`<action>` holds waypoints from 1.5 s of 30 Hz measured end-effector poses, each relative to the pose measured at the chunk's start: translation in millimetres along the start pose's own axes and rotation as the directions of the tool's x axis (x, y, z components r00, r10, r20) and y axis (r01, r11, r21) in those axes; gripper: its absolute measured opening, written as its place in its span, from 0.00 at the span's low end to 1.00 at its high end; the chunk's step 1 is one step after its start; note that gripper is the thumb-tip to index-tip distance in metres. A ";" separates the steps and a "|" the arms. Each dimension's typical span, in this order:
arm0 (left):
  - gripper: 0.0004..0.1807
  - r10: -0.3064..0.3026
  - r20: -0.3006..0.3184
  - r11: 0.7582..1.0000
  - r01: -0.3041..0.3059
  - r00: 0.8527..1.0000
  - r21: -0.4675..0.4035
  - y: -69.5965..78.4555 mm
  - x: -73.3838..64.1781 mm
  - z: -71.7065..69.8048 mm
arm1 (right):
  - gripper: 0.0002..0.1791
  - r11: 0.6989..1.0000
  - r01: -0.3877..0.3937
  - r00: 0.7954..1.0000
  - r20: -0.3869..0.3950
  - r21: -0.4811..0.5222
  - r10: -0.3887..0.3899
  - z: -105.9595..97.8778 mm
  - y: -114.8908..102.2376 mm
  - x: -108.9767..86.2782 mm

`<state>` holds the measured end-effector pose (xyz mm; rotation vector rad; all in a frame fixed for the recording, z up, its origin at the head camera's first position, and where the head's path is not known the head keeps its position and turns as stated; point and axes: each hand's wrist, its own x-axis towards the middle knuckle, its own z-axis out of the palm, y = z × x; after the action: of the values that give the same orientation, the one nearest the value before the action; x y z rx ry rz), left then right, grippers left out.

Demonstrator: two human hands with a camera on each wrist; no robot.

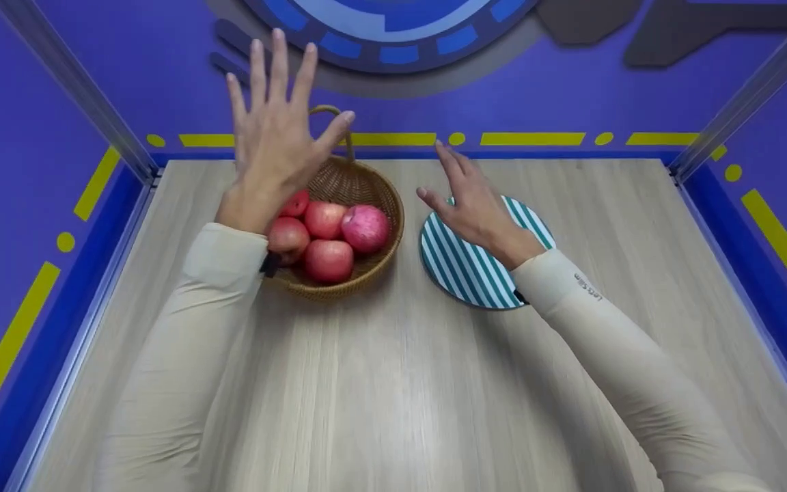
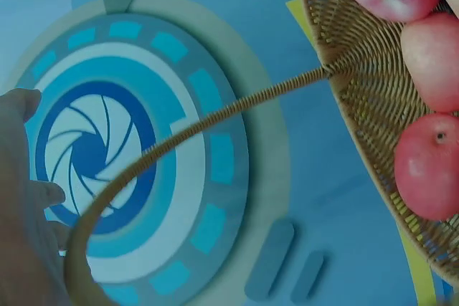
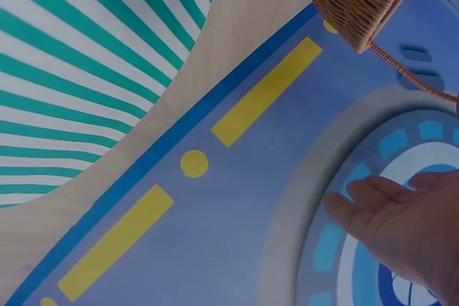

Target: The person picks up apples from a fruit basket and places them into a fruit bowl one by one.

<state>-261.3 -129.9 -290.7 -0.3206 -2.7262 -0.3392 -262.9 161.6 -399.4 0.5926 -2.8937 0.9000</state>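
Observation:
My left hand (image 1: pixel 277 133), its fingers spread wide, is raised over the left side of a woven wicker basket (image 1: pixel 356 179). Several red apples (image 1: pixel 328 261) lie inside, some partly hidden behind my forearm. The basket's arched handle (image 2: pixel 215 116) rises close by my left thumb, and nothing is in that palm. To the right, my right hand (image 1: pixel 475 208) hovers above a round board with green and white stripes (image 1: pixel 458 270), fingers extended and thumb apart. It holds nothing; hand and sleeve cover part of the board.
Basket and board sit side by side toward the back of a pale wood-grain table (image 1: pixel 380 383). A blue-purple back wall (image 1: pixel 421 102) with yellow dashes stands right behind them. Metal corner posts (image 1: pixel 86 89) and side panels enclose the table left and right.

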 end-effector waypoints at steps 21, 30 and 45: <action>0.49 -0.177 -0.033 0.952 0.163 0.984 -0.258 -59.1 -29.1 -8.3 | 0.48 0.995 -0.074 0.996 0.048 0.070 0.071 22.5 -6.8 -2.8; 0.47 -0.228 -0.039 0.907 0.197 0.973 -0.373 -79.1 -45.2 2.4 | 0.46 0.990 -0.074 0.996 0.059 0.119 0.067 36.9 -7.7 -2.3; 0.46 -0.318 0.071 0.829 0.313 0.946 -0.463 -114.3 -87.3 41.2 | 0.48 0.971 -0.114 0.989 0.115 0.208 0.092 58.4 -7.7 -4.9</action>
<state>-226.5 -241.9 -383.7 0.0183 -2.6502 -1.1008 -251.9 124.9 -444.5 0.5213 -2.9657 1.2435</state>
